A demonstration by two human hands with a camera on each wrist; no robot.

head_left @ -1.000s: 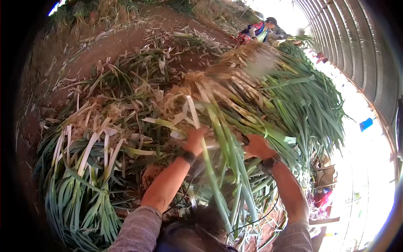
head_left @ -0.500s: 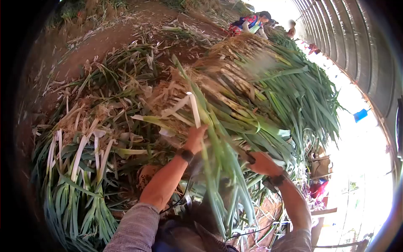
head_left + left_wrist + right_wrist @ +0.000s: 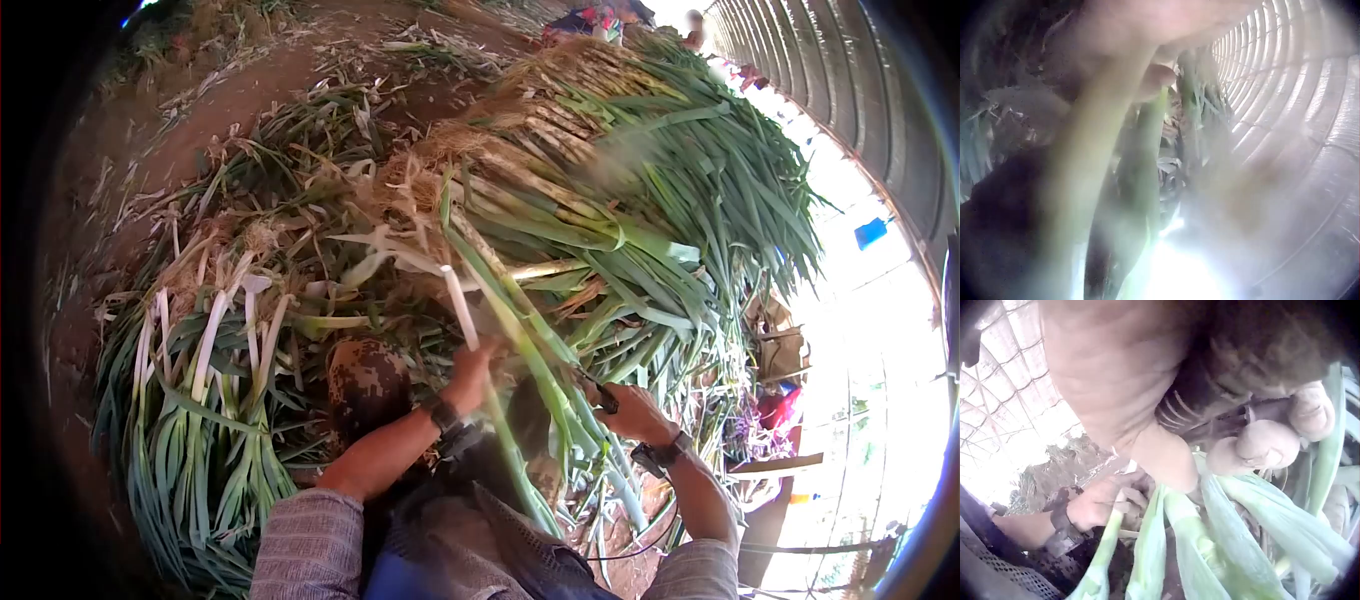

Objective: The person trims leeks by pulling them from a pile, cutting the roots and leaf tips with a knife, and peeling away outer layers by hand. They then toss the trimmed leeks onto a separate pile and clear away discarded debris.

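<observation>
In the head view my left hand [image 3: 472, 372] grips a leek [image 3: 459, 308], its white end pointing up and away and its green part slanting down toward my body. My right hand [image 3: 637, 412] holds a black-handled knife [image 3: 606, 399] beside green outer leaves [image 3: 545, 365] right of that stalk. Up close in the right wrist view, the thumb and fingers curl round the dark ridged handle [image 3: 1188, 412], against the leek leaves [image 3: 1194, 544]. In the blurred left wrist view, the pale stalk [image 3: 1094, 144] runs down from under my left hand.
A large heap of untrimmed leeks [image 3: 690, 170] with brown roots lies ahead to the right. Several white-shanked leeks [image 3: 205, 350] lie at the left. Leaf scraps litter the brown soil [image 3: 215, 110]. A ribbed curved wall [image 3: 830, 90] rises at the right; another person [image 3: 600, 20] is far ahead.
Both hands have come lower in the head view, nearer my body. My right hand has moved down and right along the leaves with the knife; my left hand still grips the leek.
</observation>
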